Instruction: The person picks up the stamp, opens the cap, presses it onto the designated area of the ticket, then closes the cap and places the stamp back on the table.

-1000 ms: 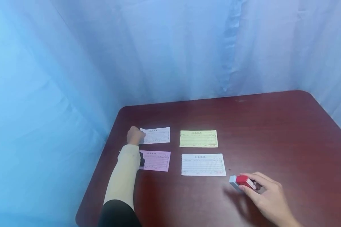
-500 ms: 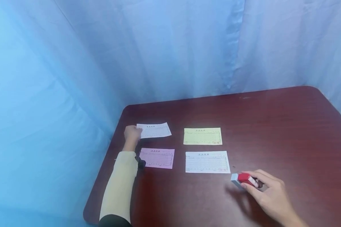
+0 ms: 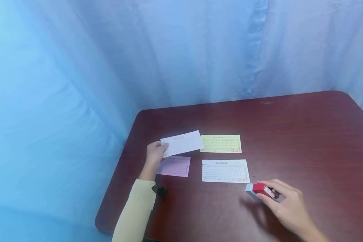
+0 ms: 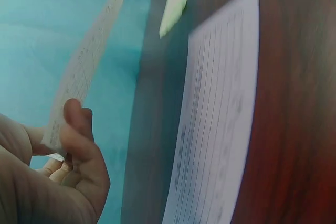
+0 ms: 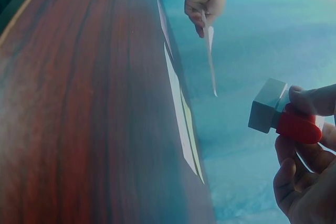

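Between thumb and fingers, my left hand (image 3: pixel 155 153) pinches the left end of a white printed form slip (image 3: pixel 183 144). In the left wrist view the held slip (image 4: pixel 86 59) is off the table and bends slightly. Its right end overlaps the edge of a yellow form slip (image 3: pixel 222 144) in the head view. A pink slip (image 3: pixel 175 167) lies below it, partly covered. Another white slip (image 3: pixel 225 170) lies flat in front of the yellow one. At the right, my right hand (image 3: pixel 287 201) grips a red stamp (image 3: pixel 261 189) with a grey-blue block end (image 5: pixel 266 106), raised above the table.
The dark red wooden table (image 3: pixel 305 141) has rounded corners. Blue curtains (image 3: pixel 184 50) hang behind it and along its left side. Both the yellow slip and the flat white slip bear a small red mark at lower right. A black strap (image 3: pixel 159 191) shows at the left wrist.
My left hand has lifted the white slip from its place at the back left and carried it right, toward the yellow slip. The right hand with the stamp stays nearly still. The view shifted slightly.
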A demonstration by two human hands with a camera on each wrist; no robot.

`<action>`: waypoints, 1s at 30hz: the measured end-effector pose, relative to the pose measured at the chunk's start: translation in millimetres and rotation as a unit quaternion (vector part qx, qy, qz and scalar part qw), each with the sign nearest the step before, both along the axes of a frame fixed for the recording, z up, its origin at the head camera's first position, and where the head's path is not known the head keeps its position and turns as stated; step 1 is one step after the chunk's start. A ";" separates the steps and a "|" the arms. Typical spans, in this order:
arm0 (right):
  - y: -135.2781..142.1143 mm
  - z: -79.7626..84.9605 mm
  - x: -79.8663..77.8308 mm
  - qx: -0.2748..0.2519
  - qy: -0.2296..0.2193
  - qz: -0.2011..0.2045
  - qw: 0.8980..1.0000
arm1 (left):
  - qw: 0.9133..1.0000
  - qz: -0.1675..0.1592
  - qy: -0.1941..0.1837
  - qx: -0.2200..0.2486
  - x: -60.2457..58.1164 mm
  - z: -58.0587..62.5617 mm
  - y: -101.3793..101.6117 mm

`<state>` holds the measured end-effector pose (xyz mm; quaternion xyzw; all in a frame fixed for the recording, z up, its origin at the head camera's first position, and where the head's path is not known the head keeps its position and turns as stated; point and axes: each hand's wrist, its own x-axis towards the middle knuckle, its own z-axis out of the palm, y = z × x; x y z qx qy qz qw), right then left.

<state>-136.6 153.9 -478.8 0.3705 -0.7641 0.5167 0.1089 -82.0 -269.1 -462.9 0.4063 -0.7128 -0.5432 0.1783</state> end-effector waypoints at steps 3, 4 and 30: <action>-1.4 1.6 -0.5 -0.001 0.000 0.004 1.000 | 0.999 -0.023 0.015 0.022 3.4 0.4 16.9; -1.7 1.9 -0.6 -0.001 0.001 0.005 1.000 | 0.999 -0.030 0.016 0.028 4.7 0.4 22.5; -3.3 -6.6 -4.1 -0.010 0.023 0.029 0.999 | 0.971 -0.189 -0.003 0.145 44.1 -39.9 152.5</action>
